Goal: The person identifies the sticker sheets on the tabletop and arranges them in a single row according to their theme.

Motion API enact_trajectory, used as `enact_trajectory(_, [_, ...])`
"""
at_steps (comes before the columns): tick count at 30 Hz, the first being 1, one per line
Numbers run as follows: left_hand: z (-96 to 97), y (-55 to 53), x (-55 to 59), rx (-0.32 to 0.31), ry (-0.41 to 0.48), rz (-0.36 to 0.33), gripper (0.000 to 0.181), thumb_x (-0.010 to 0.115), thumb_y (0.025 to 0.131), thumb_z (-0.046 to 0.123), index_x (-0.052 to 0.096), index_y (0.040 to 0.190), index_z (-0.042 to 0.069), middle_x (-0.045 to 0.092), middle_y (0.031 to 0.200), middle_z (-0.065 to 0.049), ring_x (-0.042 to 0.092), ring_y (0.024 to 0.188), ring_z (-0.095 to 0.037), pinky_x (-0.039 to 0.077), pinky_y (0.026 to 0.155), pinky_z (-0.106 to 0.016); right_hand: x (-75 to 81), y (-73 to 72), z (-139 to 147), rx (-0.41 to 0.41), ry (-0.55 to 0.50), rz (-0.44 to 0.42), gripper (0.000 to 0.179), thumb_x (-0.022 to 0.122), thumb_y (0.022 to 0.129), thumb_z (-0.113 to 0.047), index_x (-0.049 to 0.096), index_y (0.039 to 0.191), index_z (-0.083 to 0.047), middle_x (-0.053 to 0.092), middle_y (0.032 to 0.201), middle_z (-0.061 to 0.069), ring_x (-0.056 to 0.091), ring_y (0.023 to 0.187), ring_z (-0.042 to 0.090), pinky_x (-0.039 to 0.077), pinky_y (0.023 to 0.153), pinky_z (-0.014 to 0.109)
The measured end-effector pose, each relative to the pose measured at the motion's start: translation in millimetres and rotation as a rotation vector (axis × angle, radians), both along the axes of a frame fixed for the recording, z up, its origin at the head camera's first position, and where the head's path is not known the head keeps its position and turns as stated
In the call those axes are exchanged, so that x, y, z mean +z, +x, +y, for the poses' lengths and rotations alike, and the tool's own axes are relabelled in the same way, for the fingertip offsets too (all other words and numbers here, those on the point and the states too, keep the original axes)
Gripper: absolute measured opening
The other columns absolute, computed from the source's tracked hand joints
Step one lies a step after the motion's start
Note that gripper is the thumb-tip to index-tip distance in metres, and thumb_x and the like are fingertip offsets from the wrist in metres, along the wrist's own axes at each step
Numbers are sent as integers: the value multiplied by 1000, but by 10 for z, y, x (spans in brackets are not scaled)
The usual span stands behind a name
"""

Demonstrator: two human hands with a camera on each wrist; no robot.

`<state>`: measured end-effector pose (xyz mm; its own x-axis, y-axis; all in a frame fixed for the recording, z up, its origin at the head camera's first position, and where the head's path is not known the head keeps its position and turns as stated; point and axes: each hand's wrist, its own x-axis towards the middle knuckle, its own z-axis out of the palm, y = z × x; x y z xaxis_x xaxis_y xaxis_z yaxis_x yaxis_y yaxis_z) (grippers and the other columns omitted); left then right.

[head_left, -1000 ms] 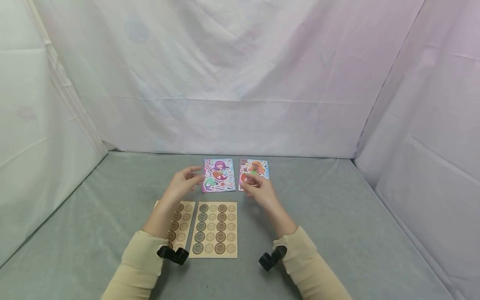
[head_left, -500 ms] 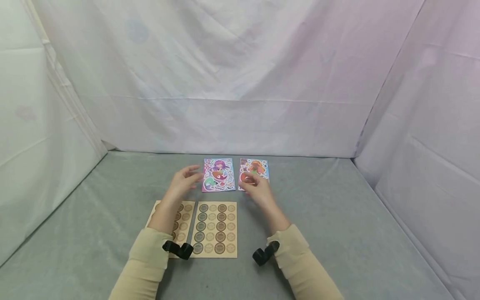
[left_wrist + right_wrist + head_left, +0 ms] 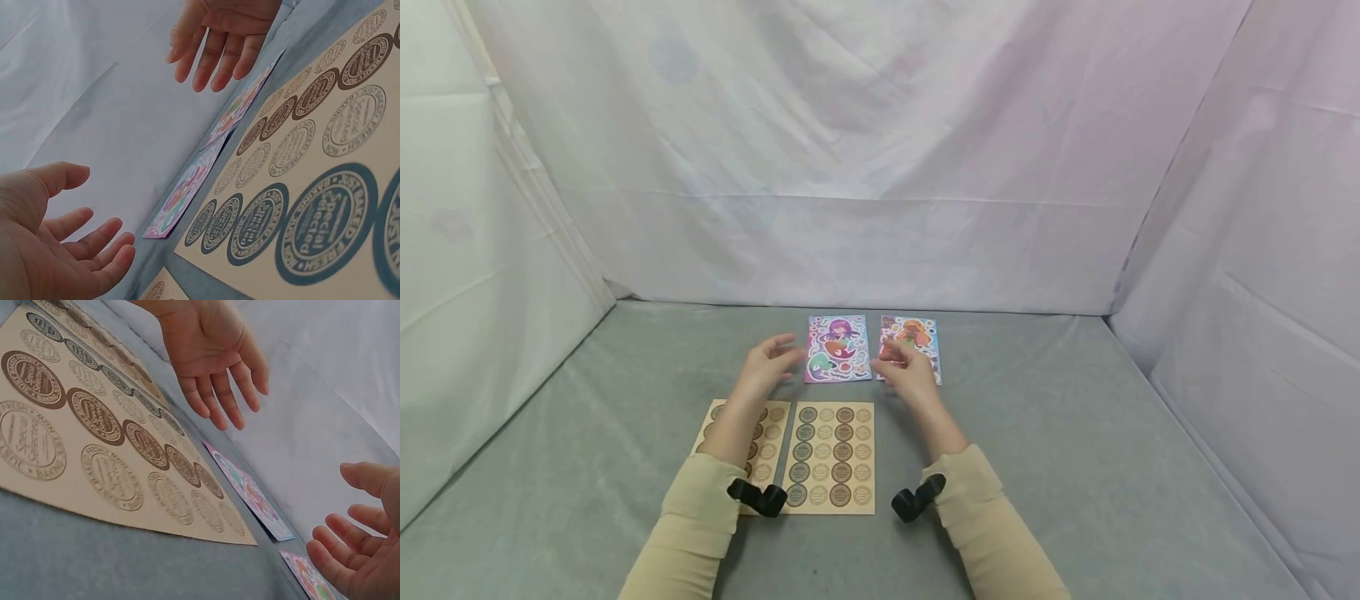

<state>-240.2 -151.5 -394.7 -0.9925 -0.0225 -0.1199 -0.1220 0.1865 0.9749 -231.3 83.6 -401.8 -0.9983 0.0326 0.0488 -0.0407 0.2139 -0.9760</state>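
Note:
Two colourful mermaid sticker sheets lie side by side toward the back of the table. My left hand (image 3: pixel 763 367) hovers just left of the purple-haired mermaid sheet (image 3: pixel 838 350), fingers relaxed and holding nothing. Over the lower left part of the orange-haired mermaid sheet (image 3: pixel 928 337) is my right hand (image 3: pixel 912 375), also with nothing in its fingers. Both palms face inward in the wrist views. Nearer to me lie two tan sheets of round label stickers. The right tan sheet (image 3: pixel 831 458) is fully visible; my left forearm partly covers the left tan sheet (image 3: pixel 767 442).
Grey cloth covers the table (image 3: pixel 1060 450). A white curtain (image 3: pixel 865 167) hangs behind it, and similar curtains stand at both sides. Each wrist wears a black camera strap over a beige sleeve (image 3: pixel 692 517).
My right hand and forearm have shifted slightly left. The left forearm has moved a little right, while the left hand stays nearly in place. The sheets lie as before.

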Motion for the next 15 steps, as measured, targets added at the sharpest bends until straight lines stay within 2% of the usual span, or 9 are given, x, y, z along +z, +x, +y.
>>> enact_trajectory(4, [4, -25, -44, -2, 9, -8, 56, 60, 94, 15, 38, 143, -1, 46, 138, -25, 49, 121, -36, 45, 96, -41, -47, 2, -13, 2, 31, -5, 51, 74, 83, -10, 56, 130, 2, 64, 109, 17, 63, 84, 20, 56, 67, 34])
enact_trajectory(7, [7, -37, -73, -6, 14, -12, 56, 59, 94, 14, 37, 143, -2, 45, 138, -26, 49, 121, -36, 46, 96, -41, -80, 1, -22, 12, 36, 5, 52, 74, 83, -10, 55, 130, 2, 63, 111, 18, 63, 87, 22, 56, 66, 34])
enact_trajectory(15, [24, -25, -169, 30, 22, -25, 55, 60, 94, 15, 40, 143, 2, 48, 136, -22, 49, 120, -33, 45, 97, -41, -183, -10, -46, 17, 0, 8, 53, 74, 84, -11, 54, 131, 3, 61, 118, 20, 62, 89, 24, 56, 67, 33])
